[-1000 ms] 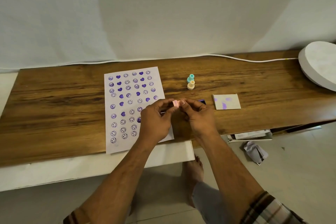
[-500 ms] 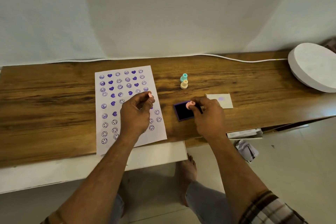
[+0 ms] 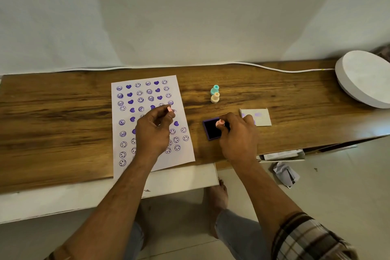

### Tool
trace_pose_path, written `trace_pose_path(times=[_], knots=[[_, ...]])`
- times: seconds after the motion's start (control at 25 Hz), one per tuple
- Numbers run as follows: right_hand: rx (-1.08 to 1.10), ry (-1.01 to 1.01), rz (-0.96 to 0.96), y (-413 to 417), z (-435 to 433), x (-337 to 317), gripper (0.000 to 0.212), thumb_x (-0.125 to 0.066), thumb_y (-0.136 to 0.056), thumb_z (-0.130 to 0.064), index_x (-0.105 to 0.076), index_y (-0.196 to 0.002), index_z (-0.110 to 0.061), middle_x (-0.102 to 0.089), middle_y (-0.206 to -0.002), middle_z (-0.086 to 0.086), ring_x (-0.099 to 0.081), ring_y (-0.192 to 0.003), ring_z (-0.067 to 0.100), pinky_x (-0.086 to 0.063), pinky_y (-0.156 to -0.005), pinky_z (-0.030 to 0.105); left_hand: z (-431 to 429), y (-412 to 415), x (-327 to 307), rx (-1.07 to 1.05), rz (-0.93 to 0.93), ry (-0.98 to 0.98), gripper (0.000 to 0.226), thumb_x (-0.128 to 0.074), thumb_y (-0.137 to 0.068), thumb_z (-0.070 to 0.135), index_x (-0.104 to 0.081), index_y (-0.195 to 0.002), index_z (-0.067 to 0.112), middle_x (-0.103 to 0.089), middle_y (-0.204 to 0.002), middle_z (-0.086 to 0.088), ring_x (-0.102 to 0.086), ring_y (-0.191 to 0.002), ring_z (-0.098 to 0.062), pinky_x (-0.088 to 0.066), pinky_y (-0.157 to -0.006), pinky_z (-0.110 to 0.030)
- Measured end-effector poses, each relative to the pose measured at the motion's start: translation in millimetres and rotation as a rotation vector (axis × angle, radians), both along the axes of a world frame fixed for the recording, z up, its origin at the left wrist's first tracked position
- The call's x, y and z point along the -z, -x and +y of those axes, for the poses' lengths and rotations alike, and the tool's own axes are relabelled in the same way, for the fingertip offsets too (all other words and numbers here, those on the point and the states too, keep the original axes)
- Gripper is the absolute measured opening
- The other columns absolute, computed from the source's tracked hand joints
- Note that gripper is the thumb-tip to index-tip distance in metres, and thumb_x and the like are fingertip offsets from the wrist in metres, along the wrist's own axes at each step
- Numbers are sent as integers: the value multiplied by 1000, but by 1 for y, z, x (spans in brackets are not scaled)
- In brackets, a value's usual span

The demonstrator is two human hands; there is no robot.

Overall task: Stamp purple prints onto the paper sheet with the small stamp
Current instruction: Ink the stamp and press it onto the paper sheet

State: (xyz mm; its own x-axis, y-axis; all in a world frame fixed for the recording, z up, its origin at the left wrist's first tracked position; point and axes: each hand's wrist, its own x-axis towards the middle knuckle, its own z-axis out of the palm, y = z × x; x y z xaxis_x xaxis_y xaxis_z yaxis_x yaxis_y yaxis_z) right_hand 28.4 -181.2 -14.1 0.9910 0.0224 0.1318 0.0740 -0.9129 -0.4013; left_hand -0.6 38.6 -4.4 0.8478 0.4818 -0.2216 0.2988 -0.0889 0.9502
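Counter: wooden counter [image 3: 63, 124] against a white backdrop, as I see it from the head camera.
Paper sheet: paper sheet [image 3: 147, 124] lies left of centre, covered in purple smileys and hearts.
Left hand: my left hand [image 3: 155, 131] hovers over the sheet, fingers pinched on a pink cap [image 3: 169, 109].
Spare stamps: teal stamp [image 3: 215, 89] and cream stamp [image 3: 215, 98], standing behind the pad.
Ink pad: purple ink pad [image 3: 211, 130], open, just right of the sheet.
Right hand: my right hand [image 3: 238, 133], fingers gripping the small stamp [image 3: 220, 123] on the pad.
Card: stained card [image 3: 260, 117], far right.
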Motion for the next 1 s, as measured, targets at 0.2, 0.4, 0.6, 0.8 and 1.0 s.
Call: trace_pose_path(times=[0.2, 0.4, 0.6, 0.8, 1.0], knots=[[85, -233, 6, 8, 7, -6, 17, -72, -100, -32, -71, -114, -24, -59, -100, -11, -57, -110, 24, -55, -86, 48, 12, 5, -6, -6, -25, 15, 22, -73, -96, 28, -76, -118, 25, -80, -110, 2, -75, -103, -15, -59, -100, -48], [-18, -660, 141, 26, 32, -17, 22, -82, -88, -39, -70, -105, -45, -69, -97, -31, -65, -99, -5, -53, -74, 8, 43, 5, -9, -80, -61, 73, 24, -75, -95, 20, -76, -119, 16, -80, -108, -3, -76, -104, -17, -60, -98, -44], [-246, -556, 253, 54, 42, -1, 29, -80, -91, -30, -77, -119, -35, -67, -112, -18, -68, -102, 6, -63, -87, 26, 65, 4, -4, -115, -93, 79, 23, -72, -97, 14, -75, -119, 8, -78, -99, -3, -71, -89, -16, -61, -84, -33], [-290, -391, 204, 57, 48, 5, 29, -79, -94, -27, -77, -123, -27, -53, -103, -36, -63, -102, 13, -60, -85, 31, 78, 3, -1, -149, -124, 97, 26, -71, -97, 14, -72, -121, 4, -77, -105, -11, -73, -96, -19, -59, -91, -31], [-261, -372, 183, 53, 48, 6, 30, -78, -95, -25, -78, -125, -23, -73, -113, -6, -60, -107, 15, -59, -85, 33, 81, 0, 0, -145, -130, 65, 25, -71, -97, 12, -73, -120, 4, -77, -101, -8, -70, -77, 2, -56, -75, -16]])
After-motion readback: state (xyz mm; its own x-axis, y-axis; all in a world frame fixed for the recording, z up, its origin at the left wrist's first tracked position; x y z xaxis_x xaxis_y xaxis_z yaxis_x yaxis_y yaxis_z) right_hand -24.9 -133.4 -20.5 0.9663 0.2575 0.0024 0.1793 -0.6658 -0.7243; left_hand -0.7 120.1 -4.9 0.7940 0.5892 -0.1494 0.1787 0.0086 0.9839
